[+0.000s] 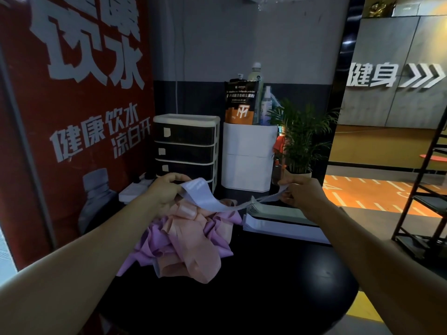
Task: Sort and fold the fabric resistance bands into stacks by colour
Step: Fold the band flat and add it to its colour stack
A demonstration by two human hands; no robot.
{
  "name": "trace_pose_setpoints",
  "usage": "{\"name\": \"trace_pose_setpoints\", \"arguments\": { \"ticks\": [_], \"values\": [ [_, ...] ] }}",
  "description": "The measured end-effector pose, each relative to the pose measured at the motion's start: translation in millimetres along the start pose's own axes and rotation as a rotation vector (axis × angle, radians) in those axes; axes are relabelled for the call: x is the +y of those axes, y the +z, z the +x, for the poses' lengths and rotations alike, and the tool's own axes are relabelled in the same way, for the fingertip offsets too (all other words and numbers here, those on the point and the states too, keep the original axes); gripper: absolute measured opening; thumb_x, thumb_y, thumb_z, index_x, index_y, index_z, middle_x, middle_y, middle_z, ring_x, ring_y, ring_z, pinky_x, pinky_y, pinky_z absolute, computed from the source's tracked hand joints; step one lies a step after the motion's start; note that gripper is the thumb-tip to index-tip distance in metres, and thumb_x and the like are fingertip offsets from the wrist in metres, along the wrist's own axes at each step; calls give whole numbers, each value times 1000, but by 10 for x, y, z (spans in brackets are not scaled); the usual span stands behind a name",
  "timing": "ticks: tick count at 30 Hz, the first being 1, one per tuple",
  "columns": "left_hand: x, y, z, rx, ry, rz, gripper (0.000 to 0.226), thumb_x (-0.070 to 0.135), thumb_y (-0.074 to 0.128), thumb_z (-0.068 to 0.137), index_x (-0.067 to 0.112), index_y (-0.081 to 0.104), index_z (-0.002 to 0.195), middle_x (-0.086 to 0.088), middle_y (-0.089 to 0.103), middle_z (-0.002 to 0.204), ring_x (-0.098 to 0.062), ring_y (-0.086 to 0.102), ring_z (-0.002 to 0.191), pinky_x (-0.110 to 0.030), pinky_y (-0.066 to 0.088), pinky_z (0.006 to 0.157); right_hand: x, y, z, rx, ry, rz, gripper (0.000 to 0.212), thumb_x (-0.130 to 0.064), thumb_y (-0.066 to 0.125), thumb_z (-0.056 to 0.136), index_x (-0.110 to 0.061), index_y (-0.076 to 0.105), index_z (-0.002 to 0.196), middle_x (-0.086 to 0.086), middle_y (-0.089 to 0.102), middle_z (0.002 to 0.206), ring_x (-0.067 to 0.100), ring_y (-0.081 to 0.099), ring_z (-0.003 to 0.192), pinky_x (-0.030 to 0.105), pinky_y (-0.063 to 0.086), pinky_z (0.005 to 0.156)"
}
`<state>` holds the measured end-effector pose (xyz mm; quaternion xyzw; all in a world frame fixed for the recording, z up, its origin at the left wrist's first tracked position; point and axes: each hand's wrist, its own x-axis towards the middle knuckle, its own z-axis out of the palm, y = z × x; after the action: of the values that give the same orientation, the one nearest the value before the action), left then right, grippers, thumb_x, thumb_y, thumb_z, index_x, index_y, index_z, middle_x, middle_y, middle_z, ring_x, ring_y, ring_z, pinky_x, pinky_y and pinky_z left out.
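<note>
A pale lavender-grey fabric band (205,197) hangs stretched in the air between both hands, above the dark round surface (266,286). The left hand (167,189) pinches its left end, with the fingers (177,188) curled round the cloth so a broad flap folds over just beside them. The right hand (300,192) pinches the other end, where the band narrows to a thin twisted strip. The band sags in the middle, just over a loose heap of peach and purple fabric bands (186,240) lying on the surface below the left hand.

Behind the heap stand a white-framed drawer unit with dark drawers (186,146) and a white bin (249,155). A stack of white papers (278,223) sits near the right hand at the far edge. The front and right of the surface lie bare and dark, its rounded edge curving off at the lower right.
</note>
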<state>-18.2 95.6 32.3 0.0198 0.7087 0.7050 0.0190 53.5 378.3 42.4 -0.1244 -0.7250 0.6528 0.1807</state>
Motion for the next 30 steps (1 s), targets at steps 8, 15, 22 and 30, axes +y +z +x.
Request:
{"name": "trace_pose_setpoints", "arguments": {
  "ticks": [8, 15, 22, 30],
  "values": [
    [17, -113, -88, -99, -5, 112, 51, -22, 46, 81, 6, 58, 121, -12, 58, 101, -22, 58, 82, -26, 54, 66, 41, -43, -10, -146, 74, -111, 23, 13, 37, 93, 4, 59, 94, 14, 48, 77, 23, 49, 61, 23, 54, 54],
    [8, -39, -63, 62, 156, 56, 18, -4, 57, 88, 10, 67, 94, -12, 62, 99, -19, 60, 81, -36, 53, 81, 37, -150, -123, -386, 285, 34, 17, 2, 40, 95, 2, 57, 97, 16, 49, 92, 24, 51, 69, 23, 56, 59],
    [-25, 119, -40, 169, 262, 148, 18, -6, 60, 85, 8, 66, 93, 1, 58, 82, -21, 55, 85, -36, 49, 81, 199, -205, -181, -78, 188, -31, 16, -2, 69, 82, -3, 57, 71, 13, 48, 80, 21, 43, 57, 30, 46, 57],
    [-73, 296, -132, 157, 266, 155, 20, -7, 59, 86, 9, 65, 97, 3, 54, 77, -11, 51, 68, -20, 44, 60, 386, -315, -317, -83, 306, 70, 27, 11, 51, 89, 14, 55, 116, 22, 63, 97, 26, 61, 81, 17, 53, 51]
  ]
}}
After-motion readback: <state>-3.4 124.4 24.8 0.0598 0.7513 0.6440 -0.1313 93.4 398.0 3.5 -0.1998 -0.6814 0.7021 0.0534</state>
